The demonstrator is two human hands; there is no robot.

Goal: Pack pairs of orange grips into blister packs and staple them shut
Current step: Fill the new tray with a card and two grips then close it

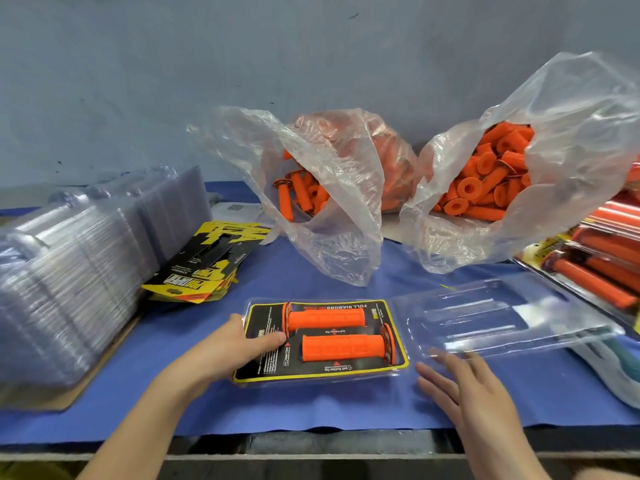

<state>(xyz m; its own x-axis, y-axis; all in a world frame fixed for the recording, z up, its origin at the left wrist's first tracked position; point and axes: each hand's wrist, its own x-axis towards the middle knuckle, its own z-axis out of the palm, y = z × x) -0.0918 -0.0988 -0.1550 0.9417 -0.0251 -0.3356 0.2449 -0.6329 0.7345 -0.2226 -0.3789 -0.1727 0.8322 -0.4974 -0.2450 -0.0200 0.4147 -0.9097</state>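
On the mat (pixel 311 403), my left hand (pixel 221 348) pinches the pack (pixel 322 372) by its edge, with two grips (pixel 325 318) seated inside. My right hand (pixel 467 386) lies loose-fingered by the clear lid (pixel 502 317). Folding the lid carelessly could nudge a grip from its recess. I see no stapler, and can't tell whether that hand touches the lid.

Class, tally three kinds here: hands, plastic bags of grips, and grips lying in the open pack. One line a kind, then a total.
Hands: 2 (left hand, right hand)
Bags: 2
Grips in the pack: 2
Total: 6
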